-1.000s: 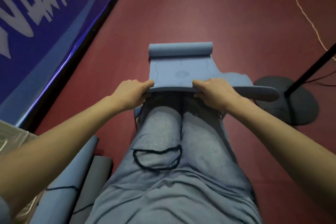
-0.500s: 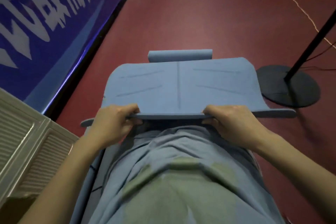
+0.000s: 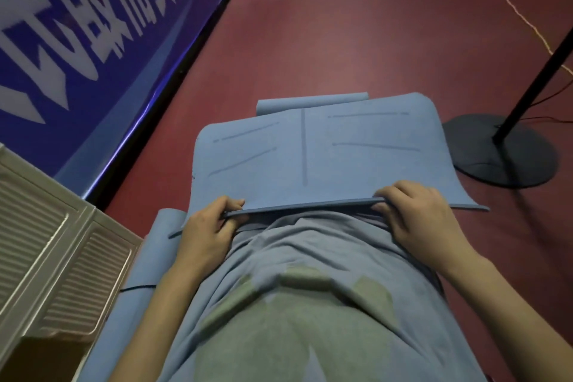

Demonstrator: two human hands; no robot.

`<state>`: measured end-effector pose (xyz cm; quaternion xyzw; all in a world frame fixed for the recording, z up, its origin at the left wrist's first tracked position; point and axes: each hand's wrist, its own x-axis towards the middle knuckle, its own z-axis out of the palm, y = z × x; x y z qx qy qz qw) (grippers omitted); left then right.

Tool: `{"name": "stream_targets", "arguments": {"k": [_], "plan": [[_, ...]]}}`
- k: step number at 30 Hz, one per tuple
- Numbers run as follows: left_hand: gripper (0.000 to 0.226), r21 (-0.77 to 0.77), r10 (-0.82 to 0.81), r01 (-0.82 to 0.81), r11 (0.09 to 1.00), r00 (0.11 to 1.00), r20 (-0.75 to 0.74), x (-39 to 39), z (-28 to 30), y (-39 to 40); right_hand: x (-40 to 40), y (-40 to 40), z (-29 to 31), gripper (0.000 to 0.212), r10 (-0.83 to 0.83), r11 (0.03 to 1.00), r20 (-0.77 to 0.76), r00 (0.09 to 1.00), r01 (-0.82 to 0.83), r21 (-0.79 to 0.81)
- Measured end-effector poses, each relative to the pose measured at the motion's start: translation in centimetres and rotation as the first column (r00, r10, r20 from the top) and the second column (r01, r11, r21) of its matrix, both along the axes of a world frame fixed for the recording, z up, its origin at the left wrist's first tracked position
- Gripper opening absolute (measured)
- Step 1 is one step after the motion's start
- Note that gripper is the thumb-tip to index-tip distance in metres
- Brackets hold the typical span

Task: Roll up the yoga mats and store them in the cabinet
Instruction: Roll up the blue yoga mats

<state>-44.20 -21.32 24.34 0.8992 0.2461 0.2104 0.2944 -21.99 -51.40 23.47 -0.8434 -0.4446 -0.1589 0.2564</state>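
Here, left hand [image 3: 207, 228], right hand [image 3: 419, 213], both pinching blue yoga mat [image 3: 313, 158] edge

A dark red floor [image 3: 356, 40] fills the room. Along the left runs a blue banner [image 3: 93, 25] with white lettering, its lower edge catching a glint of light. At the right a black pole [image 3: 539, 71] rises from a round base [image 3: 502, 152], with a thin cord [image 3: 508, 3] trailing across the floor.

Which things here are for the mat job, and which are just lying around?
For the job:
blue mat, pinched at its near edge by left hand and right hand
rolled mat
white cabinet

Just there:
black stand base
blue banner
floor cable
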Motion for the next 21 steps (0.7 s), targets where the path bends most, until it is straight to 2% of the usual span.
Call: {"name": "stream_targets", "arguments": {"k": [2,4,6,8,10,11,13,17,21], "plan": [[0.015,0.133,0.014,-0.020,0.991,0.999,0.044,-1.0,1.9,-0.1,-0.9,-0.5,1.0,0.029,0.035,0.997,-0.006,0.999,-0.034,0.069],[0.003,0.266,-0.042,0.019,0.964,0.996,0.081,-2.4,4.8,-0.2,-1.9,-1.4,3.1,0.025,0.069,0.990,0.019,0.997,-0.071,0.119],[0.012,0.327,-0.142,0.123,0.937,0.989,0.035,-4.4,7.4,-0.1,-3.2,-2.6,4.7,0.024,0.118,0.983,0.027,0.993,-0.121,0.141],[0.018,0.320,-0.186,0.198,0.927,0.980,-0.070,-5.9,8.1,-0.1,-4.5,-3.5,4.4,0.019,0.148,0.983,-0.050,0.988,-0.141,0.120],[0.024,0.282,-0.178,0.226,0.932,0.966,-0.187,-6.2,6.5,0.2,-5.0,-3.8,2.6,0.015,0.166,0.984,-0.214,0.963,-0.146,0.103],[0.027,0.245,-0.169,0.220,0.944,0.963,-0.212,-5.9,5.2,0.3,-5.0,-3.6,1.6,0.012,0.185,0.979,-0.312,0.932,-0.147,0.142],[0.034,0.154,-0.177,0.204,0.967,0.969,-0.169,-5.1,2.7,0.6,-4.3,-3.1,0.9,0.009,0.239,0.960,-0.465,0.852,-0.136,0.244],[0.037,0.117,-0.198,0.209,0.971,0.975,-0.098,-3.7,1.6,0.9,-3.2,-3.1,2.3,0.014,0.269,0.951,-0.351,0.897,-0.189,0.246],[0.041,0.036,-0.162,0.163,0.986,0.986,-0.031,-4.1,1.3,0.1,-3.8,-4.0,2.5,0.023,0.323,0.938,-0.323,0.889,-0.256,0.232]]}}
